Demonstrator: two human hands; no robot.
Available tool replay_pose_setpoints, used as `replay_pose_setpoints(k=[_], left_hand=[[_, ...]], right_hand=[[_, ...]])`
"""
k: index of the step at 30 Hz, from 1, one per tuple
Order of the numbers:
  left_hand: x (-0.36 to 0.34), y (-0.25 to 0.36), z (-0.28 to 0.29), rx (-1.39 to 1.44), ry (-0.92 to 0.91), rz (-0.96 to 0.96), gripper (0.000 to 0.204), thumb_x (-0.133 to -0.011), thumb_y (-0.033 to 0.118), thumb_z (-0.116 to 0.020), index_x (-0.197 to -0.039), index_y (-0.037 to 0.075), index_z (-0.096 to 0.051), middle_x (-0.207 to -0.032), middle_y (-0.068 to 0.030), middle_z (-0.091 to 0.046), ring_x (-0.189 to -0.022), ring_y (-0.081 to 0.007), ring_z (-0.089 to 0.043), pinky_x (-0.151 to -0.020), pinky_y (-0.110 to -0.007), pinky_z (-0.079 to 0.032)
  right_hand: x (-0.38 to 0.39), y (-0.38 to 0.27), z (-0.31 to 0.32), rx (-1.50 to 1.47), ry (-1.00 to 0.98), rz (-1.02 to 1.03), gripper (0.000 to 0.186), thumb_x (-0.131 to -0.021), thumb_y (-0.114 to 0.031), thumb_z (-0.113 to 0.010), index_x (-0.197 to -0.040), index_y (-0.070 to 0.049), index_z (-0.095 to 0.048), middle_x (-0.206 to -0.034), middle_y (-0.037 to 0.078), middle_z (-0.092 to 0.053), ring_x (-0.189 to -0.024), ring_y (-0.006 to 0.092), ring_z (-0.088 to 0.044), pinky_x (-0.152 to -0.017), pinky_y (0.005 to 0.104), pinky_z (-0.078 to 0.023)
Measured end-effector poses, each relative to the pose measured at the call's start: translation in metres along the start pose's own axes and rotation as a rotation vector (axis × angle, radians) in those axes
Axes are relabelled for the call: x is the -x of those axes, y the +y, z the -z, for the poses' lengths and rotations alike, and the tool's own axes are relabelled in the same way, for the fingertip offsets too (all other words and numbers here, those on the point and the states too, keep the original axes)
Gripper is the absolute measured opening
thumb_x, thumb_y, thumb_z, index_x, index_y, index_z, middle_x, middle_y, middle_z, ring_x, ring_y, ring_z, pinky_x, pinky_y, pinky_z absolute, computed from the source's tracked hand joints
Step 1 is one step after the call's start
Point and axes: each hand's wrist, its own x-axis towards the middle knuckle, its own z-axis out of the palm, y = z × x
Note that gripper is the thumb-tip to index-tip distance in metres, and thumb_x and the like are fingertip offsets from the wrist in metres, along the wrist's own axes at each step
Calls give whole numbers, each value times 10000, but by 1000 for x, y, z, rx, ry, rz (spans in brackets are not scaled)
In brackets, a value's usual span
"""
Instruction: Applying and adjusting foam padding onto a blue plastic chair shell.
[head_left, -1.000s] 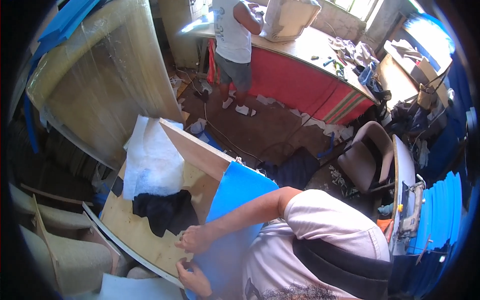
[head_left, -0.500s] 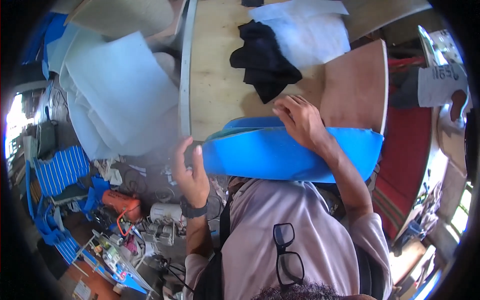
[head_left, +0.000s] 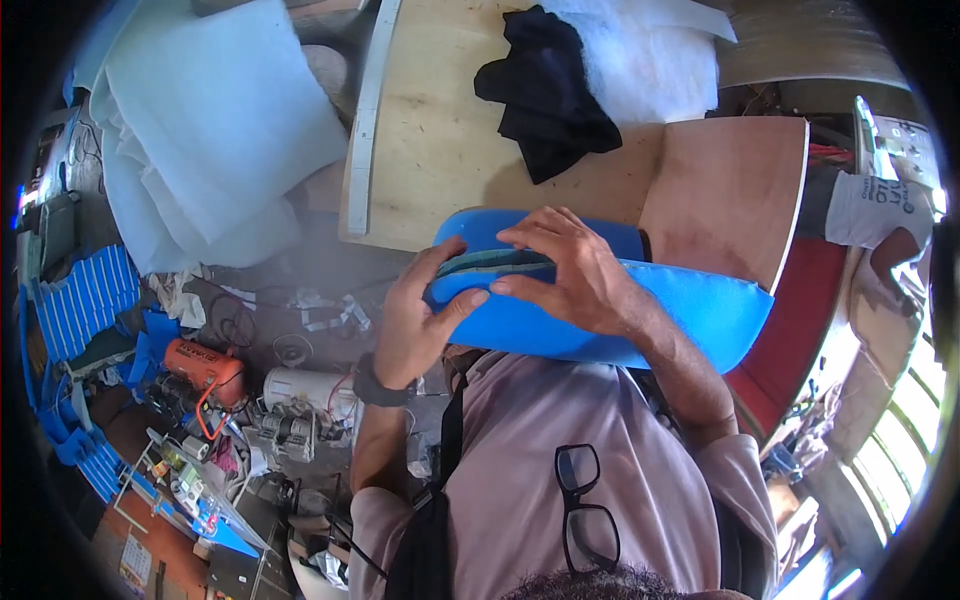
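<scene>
A blue padded panel (head_left: 600,320) lies across my lap, its layers folded or stacked so that a dark green gap shows at the left end. My left hand (head_left: 425,320) is closed round that left end, thumb on the near face and fingers on the far side. My right hand (head_left: 585,275) arches over the panel's upper edge beside it, fingers beyond the gap and thumb on the near face, close to the left thumb. The fingertips' exact hold is partly hidden.
A wooden board (head_left: 430,130) ahead bears black cloth (head_left: 555,95) and white wadding (head_left: 650,60). A plywood piece (head_left: 730,195) stands to the right. White sheets (head_left: 210,130) lie left; an orange tank (head_left: 205,370) stands lower left. Another person's shirt (head_left: 868,210) shows far right.
My left hand has moved right onto the panel's left end. My right hand has shifted left toward it, over the gap. The view has moved slightly.
</scene>
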Motion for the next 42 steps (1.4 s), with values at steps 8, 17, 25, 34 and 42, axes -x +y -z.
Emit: replay_pose_setpoints(k=[8,17,25,34,42], left_hand=[[-6,-1,2,27,-36,3,459,-922,237,-790,-1278,-27,-674,-1242,-209,-705,-1132,-303,-691,-976,-375,-522],[-12,-4,0,145,-11,89,242,-941,185,-772,-1087,-5,-741,-1040,-124,-765,-960,-205,-710,-880,-318,-536],[-19,16,-7,-13,59,-25,229,-978,185,-713,-1087,-17,-715,-1092,-173,-739,-996,-271,-718,-873,-385,-541],[-43,31,-9,-252,-196,-67,301,-915,193,-755,-1128,-17,-719,-1107,-189,-718,-1000,-390,-696,-856,-425,-547],[-48,35,-16,-281,-191,-62,121,-916,93,-714,-956,-21,-715,-1004,-159,-718,-918,-351,-706,-819,-412,-544]], right_hand=[[-16,5,-7,-32,-94,8,397,-885,-275,-816,-1175,-18,-731,-1089,174,-658,-1049,334,-628,-914,439,-522],[-23,11,-19,-75,-53,133,187,-880,-113,-776,-1012,9,-723,-933,133,-663,-895,322,-631,-804,450,-516],[-13,18,19,-417,-1,-176,212,-999,-192,-700,-1088,-1,-720,-1028,116,-707,-917,191,-676,-817,335,-527],[3,30,7,-117,-47,-92,225,-874,-122,-783,-1054,3,-731,-954,150,-687,-905,299,-659,-808,399,-520],[-7,36,16,-190,-61,-112,171,-936,-121,-721,-1040,15,-725,-911,88,-718,-859,221,-664,-790,359,-534]])
